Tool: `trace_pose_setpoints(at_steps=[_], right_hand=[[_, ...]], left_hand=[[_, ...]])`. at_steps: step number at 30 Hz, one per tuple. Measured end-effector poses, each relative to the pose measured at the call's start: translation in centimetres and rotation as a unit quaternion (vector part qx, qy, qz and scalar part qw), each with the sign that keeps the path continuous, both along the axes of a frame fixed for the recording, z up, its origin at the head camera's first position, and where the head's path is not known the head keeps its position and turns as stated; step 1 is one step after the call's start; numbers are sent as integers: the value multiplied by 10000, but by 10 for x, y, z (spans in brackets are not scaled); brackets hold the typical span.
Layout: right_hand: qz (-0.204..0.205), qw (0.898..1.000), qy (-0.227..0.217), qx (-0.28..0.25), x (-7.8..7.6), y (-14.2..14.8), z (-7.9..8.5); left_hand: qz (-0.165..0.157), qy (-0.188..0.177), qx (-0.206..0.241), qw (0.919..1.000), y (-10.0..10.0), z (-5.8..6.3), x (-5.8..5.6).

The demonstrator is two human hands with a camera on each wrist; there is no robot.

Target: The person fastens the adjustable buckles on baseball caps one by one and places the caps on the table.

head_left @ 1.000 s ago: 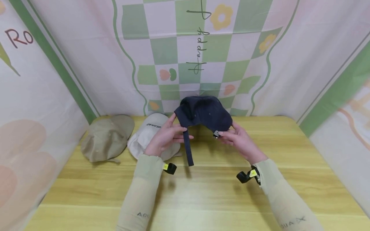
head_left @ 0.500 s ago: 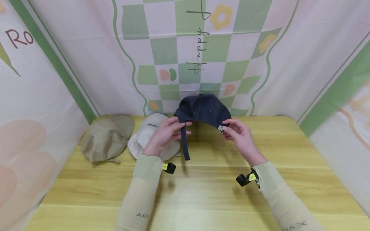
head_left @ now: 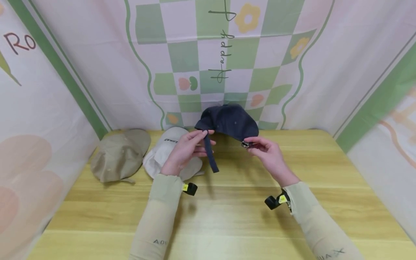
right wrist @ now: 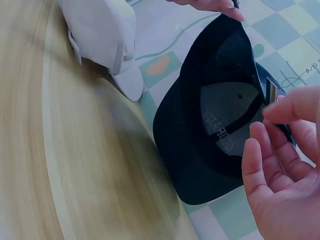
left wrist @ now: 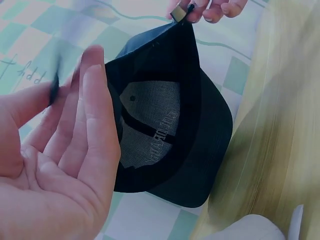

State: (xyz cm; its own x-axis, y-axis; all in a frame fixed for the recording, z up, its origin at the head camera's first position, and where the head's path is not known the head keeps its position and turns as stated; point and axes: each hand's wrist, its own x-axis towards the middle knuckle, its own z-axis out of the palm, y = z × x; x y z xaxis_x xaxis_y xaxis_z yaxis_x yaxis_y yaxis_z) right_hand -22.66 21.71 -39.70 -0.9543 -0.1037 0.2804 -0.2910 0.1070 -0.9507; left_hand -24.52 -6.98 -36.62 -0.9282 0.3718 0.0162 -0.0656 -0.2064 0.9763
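Observation:
A dark navy baseball cap [head_left: 229, 121] is held up off the table, its back opening toward me and its brim pointing away. My left hand [head_left: 186, 150] pinches the cap's loose strap [head_left: 210, 155] near the left rear edge, and the strap's free end hangs down. At the right rear edge my right hand [head_left: 268, 153] pinches the metal buckle [head_left: 245, 144]. Strap and buckle are apart. The cap's inside [left wrist: 150, 120], with mesh-like lining and stitched letters, shows in the left wrist view. In the right wrist view the buckle [right wrist: 271, 91] sits by the thumb and forefinger.
On the left of the wooden table [head_left: 227, 216] lie a khaki cap [head_left: 120, 155] and, beside it, a white cap [head_left: 169, 148] partly behind my left hand. A checked cloth backdrop [head_left: 211, 54] stands behind the table, with cloth on both sides.
The navy cap has risen slightly and its rear edge has tipped. My right fingers have shifted their grip at the buckle, which has turned. The strap's end has swung up and right.

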Motion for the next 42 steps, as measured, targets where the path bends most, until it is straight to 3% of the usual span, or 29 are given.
trace_pose_setpoints(at_steps=[14,19,29,37,42], right_hand=[[-623,9973,-237,309,0,-8,3],[-899,9946,-227,463,0,-9,4],[-1319,9879,202,793,1,-9,8],[-899,9942,287,520,0,-11,9],[-671,9949,267,710,-1,-11,9]], left_hand=[[-692,351,-223,9967,4,3,1],[-743,399,-194,9962,5,3,2],[-717,371,-157,9966,6,5,5],[-760,463,-110,9960,7,4,5],[-748,518,-96,9958,9,3,4]])
